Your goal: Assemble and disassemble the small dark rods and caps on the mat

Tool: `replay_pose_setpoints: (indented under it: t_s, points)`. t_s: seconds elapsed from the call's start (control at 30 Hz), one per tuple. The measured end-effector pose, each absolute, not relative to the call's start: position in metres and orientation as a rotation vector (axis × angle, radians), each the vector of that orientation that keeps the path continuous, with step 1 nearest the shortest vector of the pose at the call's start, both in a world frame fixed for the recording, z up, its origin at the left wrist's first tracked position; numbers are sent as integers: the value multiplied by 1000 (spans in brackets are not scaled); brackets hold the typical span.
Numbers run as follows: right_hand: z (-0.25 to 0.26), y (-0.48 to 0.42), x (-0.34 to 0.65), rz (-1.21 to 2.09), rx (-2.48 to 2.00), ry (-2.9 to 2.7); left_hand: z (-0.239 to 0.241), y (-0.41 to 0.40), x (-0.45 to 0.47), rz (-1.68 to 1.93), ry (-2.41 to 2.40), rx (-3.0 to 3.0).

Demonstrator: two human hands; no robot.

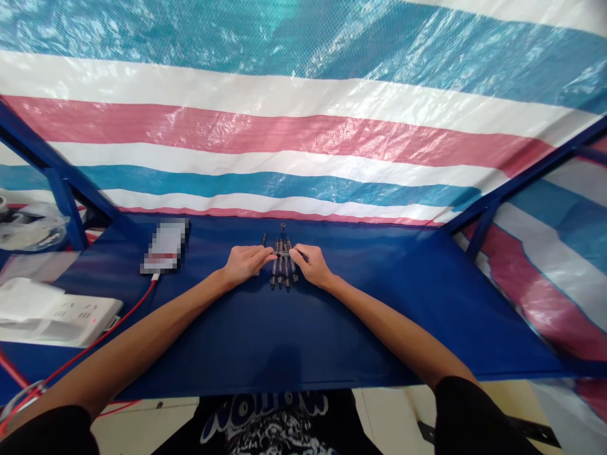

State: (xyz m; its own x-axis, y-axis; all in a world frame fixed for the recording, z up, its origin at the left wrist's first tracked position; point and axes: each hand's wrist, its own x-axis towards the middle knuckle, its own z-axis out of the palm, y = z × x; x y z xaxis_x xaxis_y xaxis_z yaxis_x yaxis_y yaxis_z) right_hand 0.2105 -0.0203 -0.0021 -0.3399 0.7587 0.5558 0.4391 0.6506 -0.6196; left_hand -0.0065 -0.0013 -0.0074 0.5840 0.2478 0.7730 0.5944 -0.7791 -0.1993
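Note:
Over the middle of the blue tabletop, my left hand and my right hand face each other, both closed in a pinch. Between their fingertips runs a slim grey piece, its ends hidden by the fingers. Below it lie several slender pen-like rods, greyish with dark tips toward me, side by side and slightly fanned. Another dark slim stick shows just beyond my left hand, partly covered by it. A tiny dark ring-like part sits beyond the rods, too small to name.
A phone, blurred, lies at the left with a red charging cable plugged in. Nearer me is a white power strip. Blue frame bars and a striped plastic sheet enclose the blue table.

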Motion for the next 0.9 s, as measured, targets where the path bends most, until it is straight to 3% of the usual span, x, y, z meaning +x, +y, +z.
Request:
replay_pose_setpoints:
  t_s: [0.27,0.47,0.9]
  points:
    - [-4,-24,208,267,-902,-1906,-6,2,-2,-1028,-917,-2520]
    - [-7,-25,206,187,-849,-2006,-13,5,-3,-987,-800,-2521]
    - [-10,-17,214,-405,-792,-2374,-19,5,-6,-964,-804,-2609]
